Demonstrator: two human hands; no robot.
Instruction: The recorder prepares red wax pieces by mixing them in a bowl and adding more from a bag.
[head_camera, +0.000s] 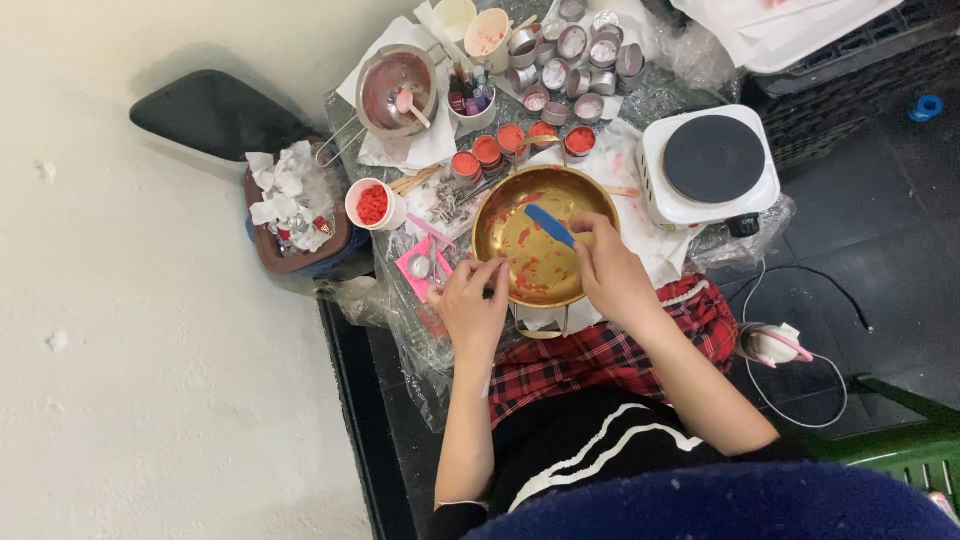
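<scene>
Here, at the lower middle of the frame, a red plaid cloth (600, 360) covers the lap, probably against drips. Just above it sits the brass bowl (543, 247), smeared inside with red and orange residue. The left hand (472, 305) rests at the bowl's left rim, fingers curled in as if to steady it; whether they pinch anything small I cannot tell. The right hand (612, 272) reaches in from the right rim with fingers closed on a blue spatula (550, 225), its blade laid flat on the inner wall, an angle suited to scraping.

Left of the bowl lies a pink card (413, 262), square and unreadable. Clear plastic sheeting (420, 340) wraps the table, likely to keep it clean.

Further up, a row of small tins (512, 142) filled with orange-red material stands just behind the bowl, close for filling. At left, a white cup (371, 204) holds red bits beside a brown bin (296, 215) of crumpled paper. At right is a white hotplate (710, 163), its cord trailing down.

At the top, a pouring pot (397, 88) on tissue and a cluster of empty silver tins (585, 55).
</scene>
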